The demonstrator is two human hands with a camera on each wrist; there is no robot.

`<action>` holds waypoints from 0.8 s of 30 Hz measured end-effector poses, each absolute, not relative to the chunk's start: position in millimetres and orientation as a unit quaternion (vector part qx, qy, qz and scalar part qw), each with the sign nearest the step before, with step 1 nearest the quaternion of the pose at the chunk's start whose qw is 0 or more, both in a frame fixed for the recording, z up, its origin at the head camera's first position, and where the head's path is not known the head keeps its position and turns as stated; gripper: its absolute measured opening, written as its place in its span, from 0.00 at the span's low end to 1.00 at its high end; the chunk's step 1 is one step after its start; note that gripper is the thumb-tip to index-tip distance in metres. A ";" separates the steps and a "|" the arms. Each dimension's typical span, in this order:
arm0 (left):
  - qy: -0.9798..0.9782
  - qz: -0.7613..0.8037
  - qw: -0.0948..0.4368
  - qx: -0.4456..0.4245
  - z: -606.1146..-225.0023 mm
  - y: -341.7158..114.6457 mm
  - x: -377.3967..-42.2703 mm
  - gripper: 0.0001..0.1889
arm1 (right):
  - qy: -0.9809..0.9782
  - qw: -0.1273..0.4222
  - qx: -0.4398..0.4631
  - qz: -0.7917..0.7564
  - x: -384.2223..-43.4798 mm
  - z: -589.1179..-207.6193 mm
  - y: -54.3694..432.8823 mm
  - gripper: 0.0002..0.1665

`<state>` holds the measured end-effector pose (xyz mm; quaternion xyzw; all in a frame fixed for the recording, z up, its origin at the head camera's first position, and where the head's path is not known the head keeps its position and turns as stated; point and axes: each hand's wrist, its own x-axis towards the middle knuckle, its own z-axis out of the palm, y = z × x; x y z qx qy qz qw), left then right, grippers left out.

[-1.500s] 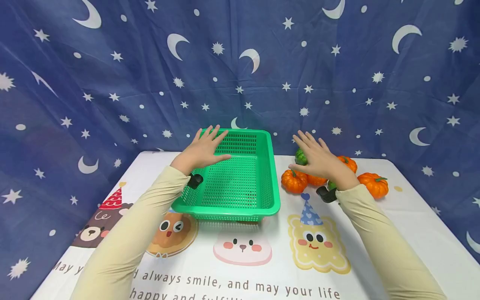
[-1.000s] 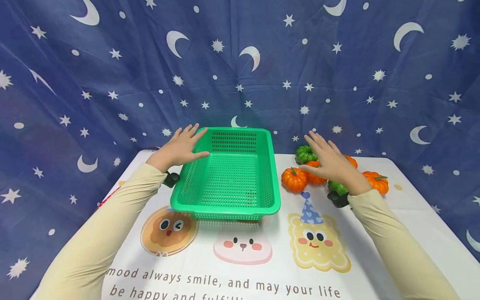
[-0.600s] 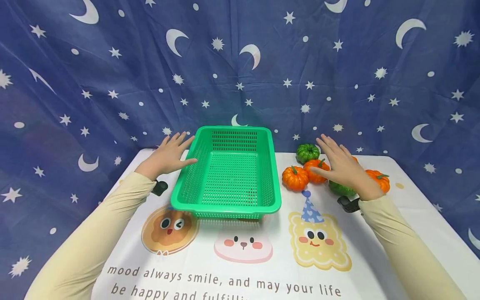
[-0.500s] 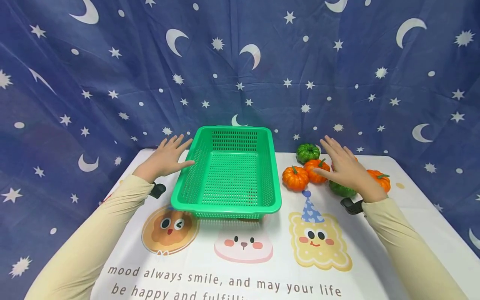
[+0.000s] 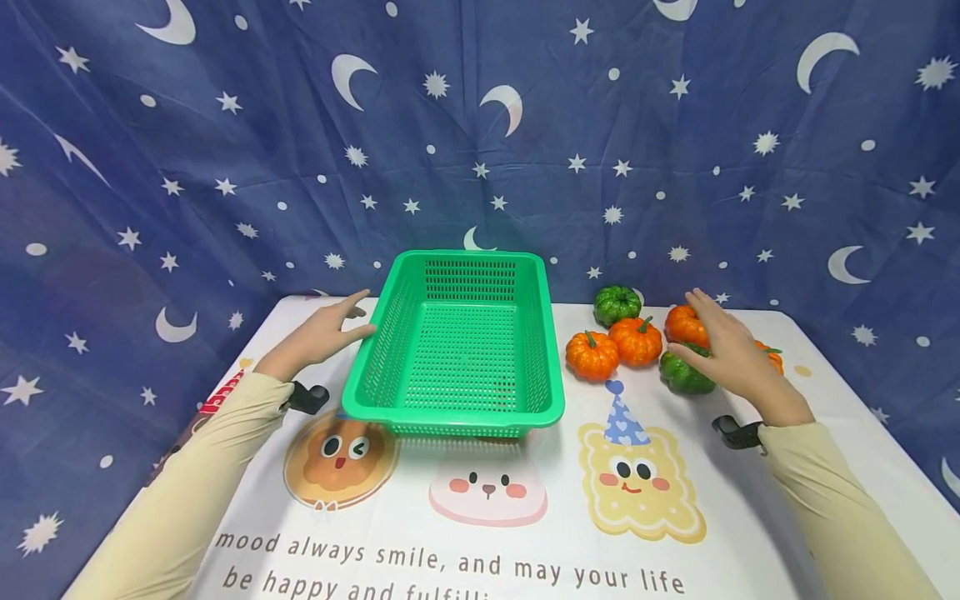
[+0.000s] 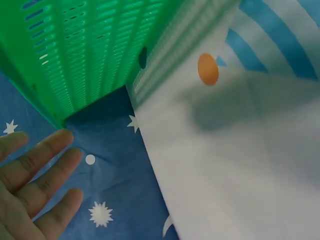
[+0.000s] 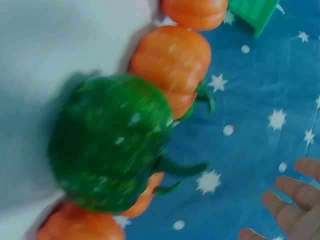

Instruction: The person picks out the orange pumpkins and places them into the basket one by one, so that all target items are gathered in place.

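Observation:
My left hand [image 5: 318, 333], empty with its fingers extended, hovers just left of the green plastic basket [image 5: 453, 422], fingertips right at its left rim. In the left wrist view, spread fingers [image 6: 47, 182] show beside the basket's perforated wall [image 6: 85, 55]. My right hand [image 5: 735, 354] also holds nothing. It hangs over the small pumpkins at the right, fingers loosely straight. Nearest to it are a green pumpkin [image 5: 684, 372] and an orange pumpkin [image 5: 681, 325]; another orange pumpkin [image 5: 774, 358] is partly hidden behind the hand. In the right wrist view the green pumpkin [image 7: 107, 142] looms large.
Between basket and right hand sit two orange pumpkins [image 5: 592, 357], with a green pumpkin [image 5: 617, 305] behind them. Everything stands on a white printed tablecloth [image 5: 510, 467]. A dark blue curtain [image 5: 450, 125] with moons and stars hangs at the back edge.
My left hand has moved left and down from over the basket to beside it. My right hand has drawn right and closer to me, uncovering several pumpkins. Basket and pumpkins stay put.

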<state>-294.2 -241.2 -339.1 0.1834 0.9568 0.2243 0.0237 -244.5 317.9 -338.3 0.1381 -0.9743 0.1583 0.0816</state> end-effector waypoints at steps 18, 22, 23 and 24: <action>0.856 0.488 0.132 0.106 -350.6 -243.9 -304.3 0.31 | -0.968 0.112 0.076 0.211 -231.0 -370.4 380.2 0.48; 0.831 0.528 0.139 0.107 -353.6 -242.9 -305.0 0.30 | -0.968 0.117 0.072 0.210 -230.1 -376.9 387.4 0.46; 0.827 0.535 0.137 0.108 -354.4 -242.6 -304.8 0.30 | -0.968 0.117 0.071 0.209 -230.1 -378.6 389.3 0.46; 0.825 0.538 0.135 0.107 -355.2 -242.2 -304.7 0.30 | -0.969 0.116 0.069 0.208 -229.9 -380.2 391.2 0.46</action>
